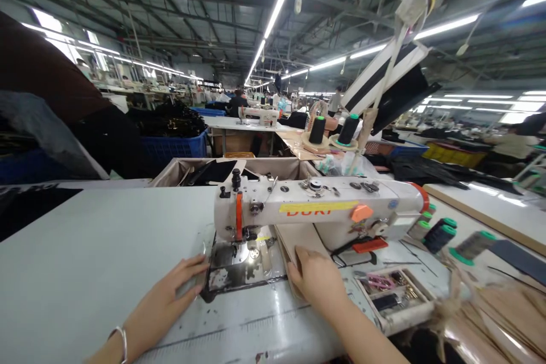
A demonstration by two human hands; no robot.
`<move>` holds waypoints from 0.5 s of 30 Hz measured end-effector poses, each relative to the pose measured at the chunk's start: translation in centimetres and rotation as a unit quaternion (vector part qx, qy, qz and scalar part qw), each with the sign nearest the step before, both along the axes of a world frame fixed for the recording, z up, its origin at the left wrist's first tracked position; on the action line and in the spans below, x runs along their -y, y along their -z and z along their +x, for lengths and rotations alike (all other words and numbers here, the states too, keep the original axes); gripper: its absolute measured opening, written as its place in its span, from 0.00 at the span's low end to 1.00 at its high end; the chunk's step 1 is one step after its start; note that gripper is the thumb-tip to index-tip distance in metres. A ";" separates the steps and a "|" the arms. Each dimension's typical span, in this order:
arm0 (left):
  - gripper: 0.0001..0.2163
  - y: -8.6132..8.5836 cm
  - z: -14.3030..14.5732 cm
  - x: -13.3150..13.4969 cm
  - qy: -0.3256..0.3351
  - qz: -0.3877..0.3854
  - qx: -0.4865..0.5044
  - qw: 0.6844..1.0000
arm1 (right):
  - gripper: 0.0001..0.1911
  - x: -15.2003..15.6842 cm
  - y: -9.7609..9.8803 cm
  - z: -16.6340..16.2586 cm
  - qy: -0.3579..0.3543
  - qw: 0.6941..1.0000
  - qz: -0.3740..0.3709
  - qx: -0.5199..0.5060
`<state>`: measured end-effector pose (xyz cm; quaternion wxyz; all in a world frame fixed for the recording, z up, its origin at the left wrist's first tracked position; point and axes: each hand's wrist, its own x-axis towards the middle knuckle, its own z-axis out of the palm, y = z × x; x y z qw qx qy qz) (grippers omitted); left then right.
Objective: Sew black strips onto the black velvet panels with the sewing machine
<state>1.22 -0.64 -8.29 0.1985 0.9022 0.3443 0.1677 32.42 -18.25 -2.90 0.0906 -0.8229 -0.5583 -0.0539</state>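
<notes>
A white sewing machine (315,205) with an orange lever stands across the tabletop. My left hand (164,296), a bangle on its wrist, rests at the left edge of the metal needle plate (239,264). Its fingers are stretched out and apart from the thumb; whether something thin lies between them is unclear. Under the machine arm, right of the needle, lie flat beige pieces (307,237), stacked or folded. My right hand (319,281) closes over their near part, thumb at the left edge, and its outer fingers are hidden.
To the right sit a small parts tray (394,298) and several thread spools (443,236). A fabric-lined bin (170,173) stands behind the machine, and a thread stand (375,96) rises at the back right. Brown sheets (507,318) lie at the lower right.
</notes>
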 end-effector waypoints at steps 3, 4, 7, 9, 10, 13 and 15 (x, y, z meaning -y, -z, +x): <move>0.18 -0.4 0.3 0.6 0.004 0.004 0.001 1.000 | 0.18 0.6 -0.2 0.1 0.012 1.000 0.003 0.003; 0.18 -0.7 0.8 1.1 0.010 0.006 0.002 1.000 | 0.19 0.7 -0.2 0.2 0.015 1.000 0.003 0.004; 0.19 -1.6 3.6 3.7 0.062 0.003 0.020 0.998 | 0.21 0.8 -0.2 0.4 0.021 1.000 -0.001 0.003; 0.19 -2.3 6.4 5.7 0.115 -0.026 0.056 0.991 | 0.20 0.7 -0.4 0.6 0.022 1.000 -0.003 0.004; 0.19 -2.6 8.0 6.6 0.133 -0.057 0.085 0.986 | 0.18 0.6 -0.6 0.6 0.023 1.000 -0.004 0.005; 0.24 -3.5 12.7 8.7 0.128 -0.270 0.199 0.933 | 0.16 1.2 -1.2 -0.2 0.018 1.000 -0.004 0.012; 0.29 -4.1 15.1 9.6 0.094 -0.450 0.279 0.843 | 0.21 2.6 -1.3 -1.5 -0.010 1.000 0.014 0.020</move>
